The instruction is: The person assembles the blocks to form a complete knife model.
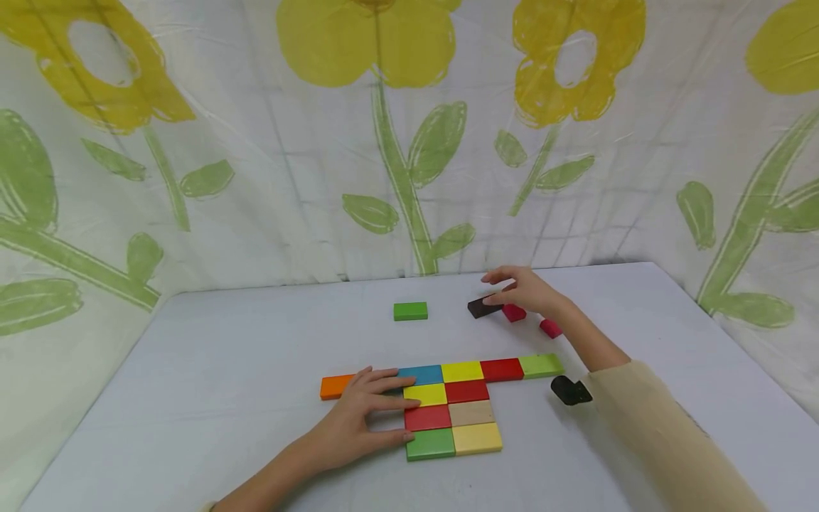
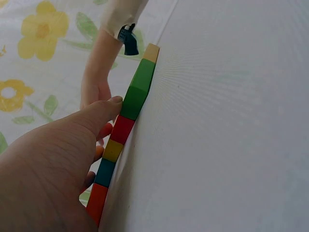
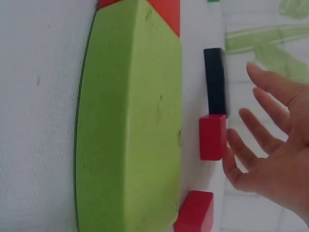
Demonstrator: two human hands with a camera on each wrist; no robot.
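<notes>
Soft fingers work best

Lower middle, our left hand touches the joined blocks, fingers spread; let's press lightly. Right of centre, the dark block sits near our right hand, fingers spread. We should pinch it softly, missing the nearest red block.

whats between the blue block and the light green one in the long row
In the head view, a yellow block and a red block lie between the blue block and light green block.

R slv is lt beige, w/ blk wrist cam.
</notes>
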